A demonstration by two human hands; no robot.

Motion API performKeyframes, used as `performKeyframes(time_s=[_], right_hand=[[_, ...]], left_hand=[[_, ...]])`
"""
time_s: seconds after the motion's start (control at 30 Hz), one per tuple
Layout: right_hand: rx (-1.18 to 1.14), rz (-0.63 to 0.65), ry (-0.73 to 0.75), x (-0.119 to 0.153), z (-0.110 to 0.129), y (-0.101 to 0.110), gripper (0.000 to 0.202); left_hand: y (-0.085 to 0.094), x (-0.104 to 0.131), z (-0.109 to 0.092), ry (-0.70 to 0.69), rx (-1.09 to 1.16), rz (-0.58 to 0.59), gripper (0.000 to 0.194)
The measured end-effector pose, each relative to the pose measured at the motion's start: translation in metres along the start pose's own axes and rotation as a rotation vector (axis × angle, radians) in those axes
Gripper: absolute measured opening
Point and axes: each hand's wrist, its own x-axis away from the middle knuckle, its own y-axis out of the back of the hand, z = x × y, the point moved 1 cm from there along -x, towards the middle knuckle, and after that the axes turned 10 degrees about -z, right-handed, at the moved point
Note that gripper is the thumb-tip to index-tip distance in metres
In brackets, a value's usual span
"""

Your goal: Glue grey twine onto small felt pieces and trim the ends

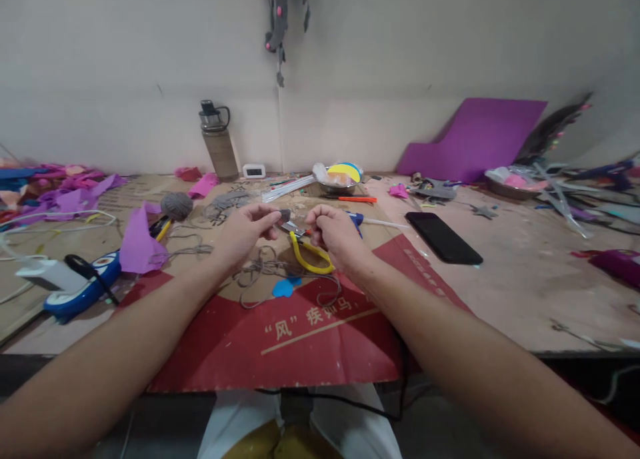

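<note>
My left hand (250, 230) pinches a small dark grey piece (285, 215) between thumb and fingertips. To its right, my right hand (333, 231) is closed, its fingers pressed together; whatever it grips is too small to make out. Yellow-handled scissors (313, 262) lie below and between the two hands, with the blades pointing up toward the left. Loose grey yarn (260, 270) is spread in loops under the hands. Near the yarn lies a bright blue cutout (286, 287) on red-printed cardboard (220, 339).
A grey yarn ball (177, 206), purple felt (140, 242) and a blue power strip (85, 299) are on the left. Behind stand a bottle (220, 152) and a small clock (254, 171). A black phone (443, 238) and purple sheet (470, 142) are on the right.
</note>
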Motion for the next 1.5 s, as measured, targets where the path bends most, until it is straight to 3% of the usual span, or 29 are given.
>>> performKeyframes(time_s=[0.23,0.37,0.6,0.67,0.8,0.93,1.2,1.37,1.5], right_hand=[[0.099,0.132,0.0,0.004,0.0,-0.004,0.012],[0.085,0.143,0.043,0.005,-0.003,-0.006,0.003],[0.101,0.077,0.058,0.005,-0.005,-0.006,0.007],[-0.007,0.117,0.014,0.008,-0.002,-0.007,0.004],[-0.142,0.223,-0.024,0.013,0.0,-0.01,0.026],[-0.066,0.193,0.045,0.011,-0.002,-0.009,0.026],[-0.023,0.133,0.1,0.007,-0.005,-0.007,0.015],[0.005,0.121,0.137,0.008,-0.003,-0.007,0.014],[0.055,0.1,0.171,0.008,-0.002,-0.007,0.013]], left_hand=[[0.0,0.01,-0.008,-0.345,-0.205,-0.051,0.019],[0.001,0.01,-0.005,-0.479,-0.335,-0.094,0.015],[0.004,0.011,-0.007,-0.63,-0.443,-0.123,0.014],[0.004,0.011,-0.007,-0.663,-0.474,-0.119,0.013],[0.005,0.01,-0.005,-0.688,-0.531,-0.106,0.013],[0.005,0.008,-0.001,-0.639,-0.463,-0.074,0.015],[-0.002,0.006,0.002,-0.237,0.029,0.134,0.027],[-0.003,0.004,0.004,-0.163,0.097,0.147,0.033],[-0.002,0.005,0.002,-0.143,0.083,0.136,0.026]])
